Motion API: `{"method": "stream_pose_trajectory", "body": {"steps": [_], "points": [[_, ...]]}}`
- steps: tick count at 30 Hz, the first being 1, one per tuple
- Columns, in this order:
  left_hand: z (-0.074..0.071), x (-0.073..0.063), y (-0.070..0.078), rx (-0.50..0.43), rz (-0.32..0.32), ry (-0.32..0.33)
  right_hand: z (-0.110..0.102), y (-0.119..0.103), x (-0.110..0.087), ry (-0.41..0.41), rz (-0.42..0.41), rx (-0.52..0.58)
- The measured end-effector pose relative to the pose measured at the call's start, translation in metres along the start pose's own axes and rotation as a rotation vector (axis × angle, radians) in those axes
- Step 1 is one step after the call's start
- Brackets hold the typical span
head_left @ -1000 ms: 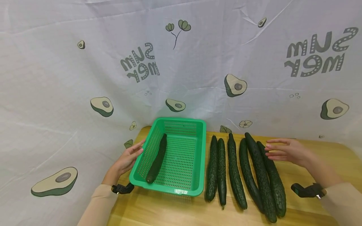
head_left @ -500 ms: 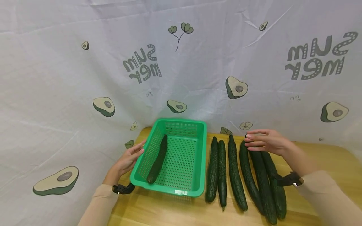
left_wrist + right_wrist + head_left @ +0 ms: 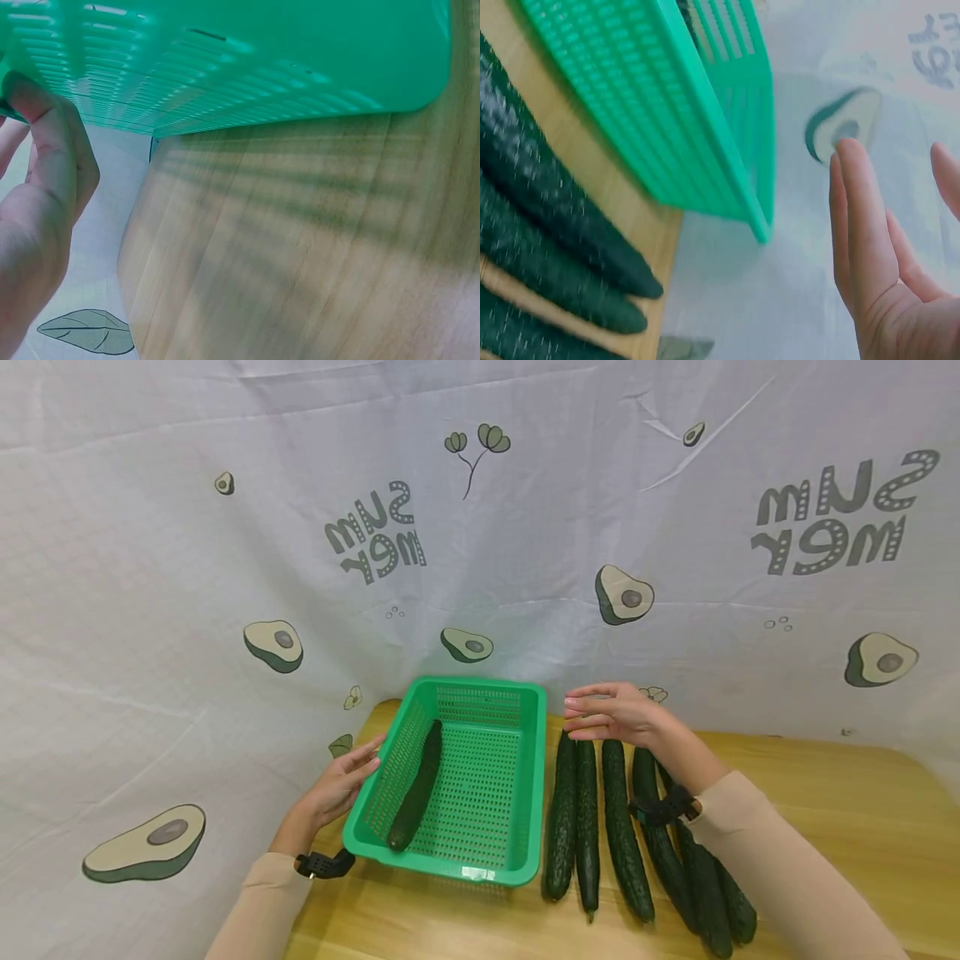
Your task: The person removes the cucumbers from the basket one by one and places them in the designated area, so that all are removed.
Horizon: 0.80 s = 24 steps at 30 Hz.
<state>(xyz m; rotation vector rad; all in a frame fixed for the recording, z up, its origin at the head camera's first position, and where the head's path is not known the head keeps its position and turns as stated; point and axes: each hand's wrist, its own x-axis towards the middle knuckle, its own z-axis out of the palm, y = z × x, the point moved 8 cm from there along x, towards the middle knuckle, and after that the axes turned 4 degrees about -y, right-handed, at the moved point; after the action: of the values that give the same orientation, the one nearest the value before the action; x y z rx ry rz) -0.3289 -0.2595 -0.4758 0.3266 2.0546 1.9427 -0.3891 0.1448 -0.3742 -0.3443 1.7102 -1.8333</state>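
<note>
My left hand [image 3: 341,787] holds the left rim of a green plastic basket [image 3: 542,777]; in the left wrist view, its bent fingers [image 3: 56,150] meet the basket's edge. Inside the basket, one long dark cucumber [image 3: 417,789] lies along the left wall. My right hand [image 3: 618,714] hovers over the far ends of the leftmost cucumbers outside, holding nothing. Its fingers [image 3: 866,217] are extended and the thumb is apart from them. The nearest cucumber to the basket [image 3: 561,827] has a second one [image 3: 588,835] close beside it.
A third cucumber [image 3: 624,835] and several more [image 3: 667,860] lie further right, partly hidden by my right forearm. All rest on a wooden table [image 3: 810,793]. A pale cloth [image 3: 525,527] printed with avocados hangs behind and to the left.
My right hand has swept left across the row, from the rightmost cucumbers to those beside the basket. My left hand, the basket and the cucumbers stay in place.
</note>
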Motion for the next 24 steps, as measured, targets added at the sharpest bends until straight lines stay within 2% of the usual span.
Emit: {"method": "stream_pose_trajectory", "body": {"steps": [13, 24], "points": [[-0.001, 0.001, 0.000, -0.033, 0.007, 0.002, 0.058, 0.002, 0.060, -0.019, 0.029, 0.020], [-0.004, 0.001, -0.004, -0.010, -0.004, -0.007, 0.095, 0.018, 0.094, -0.018, 0.062, 0.078]]}}
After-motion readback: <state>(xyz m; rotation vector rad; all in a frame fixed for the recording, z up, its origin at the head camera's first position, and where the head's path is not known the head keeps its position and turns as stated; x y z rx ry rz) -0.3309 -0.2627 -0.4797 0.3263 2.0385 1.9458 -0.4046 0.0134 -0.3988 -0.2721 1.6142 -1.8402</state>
